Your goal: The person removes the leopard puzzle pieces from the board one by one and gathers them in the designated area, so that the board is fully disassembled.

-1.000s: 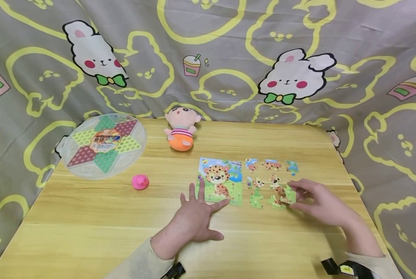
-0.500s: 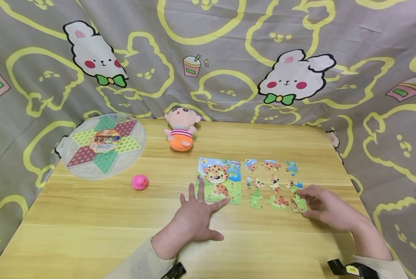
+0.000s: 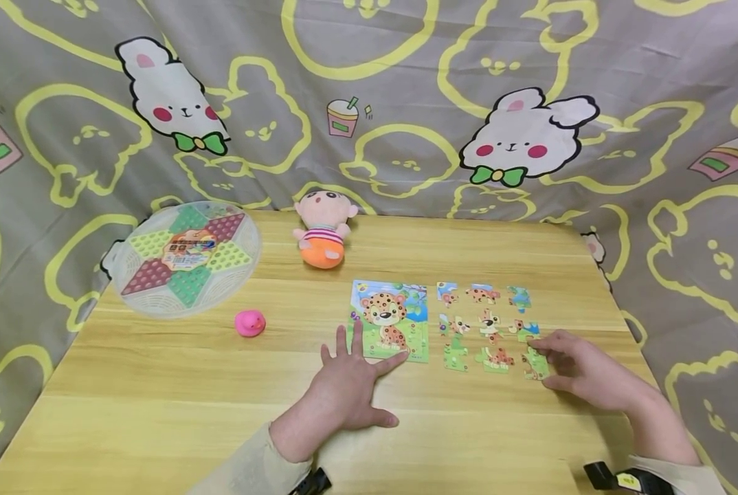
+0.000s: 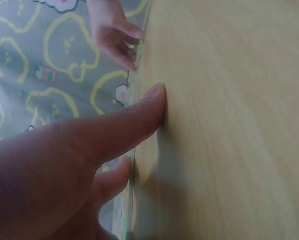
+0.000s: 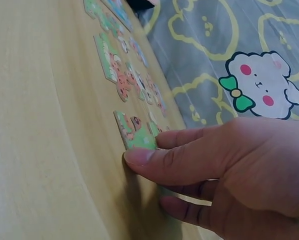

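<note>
My right hand (image 3: 582,368) pinches the green bottom-right jigsaw piece (image 3: 534,364) by its outer edge. In the right wrist view the thumb lies along one side of that jigsaw piece (image 5: 134,132), which is flat on the table. Spaced rows of other leopard jigsaw pieces (image 3: 495,357) lie to its left. Beside them is the puzzle board (image 3: 418,337) with a leopard cub picture. My left hand (image 3: 344,388) rests with fingers spread, its fingertips over the board's lower left part and lower edge. The left wrist view shows its thumb (image 4: 134,117) straight, touching the table.
A pink rubber duck (image 3: 249,323) sits left of the board. Farther back stand a plush doll (image 3: 322,234) in orange shorts and a round Chinese checkers board (image 3: 186,258). A patterned grey curtain (image 3: 406,89) hangs behind the wooden table (image 3: 159,399).
My right hand has moved right with the jigsaw piece, from over the bottom middle piece to the row's right end, where it now lies flat. My left hand has stayed in place.
</note>
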Demonstrator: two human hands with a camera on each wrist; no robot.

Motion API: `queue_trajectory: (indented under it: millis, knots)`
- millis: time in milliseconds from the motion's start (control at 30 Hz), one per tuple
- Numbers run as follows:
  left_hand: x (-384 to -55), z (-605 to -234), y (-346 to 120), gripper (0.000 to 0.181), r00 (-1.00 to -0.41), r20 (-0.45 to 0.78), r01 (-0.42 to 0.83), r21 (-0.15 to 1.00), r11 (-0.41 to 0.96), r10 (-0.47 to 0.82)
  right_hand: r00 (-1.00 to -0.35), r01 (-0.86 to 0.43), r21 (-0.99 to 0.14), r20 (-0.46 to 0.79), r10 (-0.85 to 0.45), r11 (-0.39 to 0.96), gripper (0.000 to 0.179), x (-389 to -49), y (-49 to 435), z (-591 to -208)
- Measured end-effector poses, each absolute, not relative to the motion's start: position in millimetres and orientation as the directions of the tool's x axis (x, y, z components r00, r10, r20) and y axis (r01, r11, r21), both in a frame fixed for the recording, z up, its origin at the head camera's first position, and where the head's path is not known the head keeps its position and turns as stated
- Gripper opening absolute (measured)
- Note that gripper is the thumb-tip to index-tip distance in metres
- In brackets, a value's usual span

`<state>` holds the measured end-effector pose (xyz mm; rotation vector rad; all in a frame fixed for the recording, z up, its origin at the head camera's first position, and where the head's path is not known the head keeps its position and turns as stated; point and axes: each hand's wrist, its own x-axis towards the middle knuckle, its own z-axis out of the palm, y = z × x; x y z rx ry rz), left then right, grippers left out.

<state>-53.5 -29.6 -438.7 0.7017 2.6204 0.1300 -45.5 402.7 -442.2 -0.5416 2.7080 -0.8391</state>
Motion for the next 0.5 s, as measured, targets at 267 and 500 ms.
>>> queue_trajectory:
  millis: [267,500]
  knots:
    - [-53.5,-440.1,-27.5,0.105,-0.787,-0.367,0.459,0.189,0.868,0.496,-0.900,-0.321,-0.596,-0.050,-0.433,0.736,0.060,-47.8,401.2,-437.3]
    - [-53.1,-443.4,-27.3,0.107,-0.790,-0.356,0.458,0.199,0.866,0.499,-0.878,-0.430,-0.608,0.109,-0.466,0.668,0.057,-52.3,390.0,-432.3]
